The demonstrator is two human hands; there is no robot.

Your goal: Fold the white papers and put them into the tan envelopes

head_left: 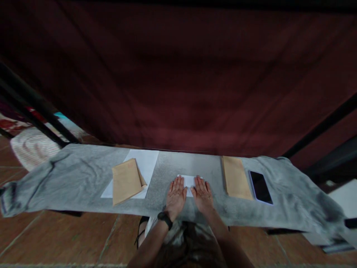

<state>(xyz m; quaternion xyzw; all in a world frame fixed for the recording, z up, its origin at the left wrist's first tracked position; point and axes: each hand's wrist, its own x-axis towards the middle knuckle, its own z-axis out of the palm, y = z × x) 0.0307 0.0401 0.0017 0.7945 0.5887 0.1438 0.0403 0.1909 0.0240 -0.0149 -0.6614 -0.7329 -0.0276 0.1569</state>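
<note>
A small white piece of paper point(189, 181) lies on the grey cloth in front of me, and it looks folded. My left hand point(176, 193) presses flat on its left side, fingers stretched out and pointing away from me. On the right side my right hand point(203, 193) rests flat in the same way. Both thumbs point inward over the paper, close to each other. The paper's outer sides are hidden under my palms and fingers. A dark band point(165, 219) is on my left wrist.
Grey cloth point(89, 175) covers the long narrow surface. To the left, brown envelopes point(125, 182) lie on white sheets point(150, 163). Right of my hands are a brown paper stack point(237, 178) and a phone point(261, 187). A dark red curtain point(178, 82) hangs behind; dark bars flank it.
</note>
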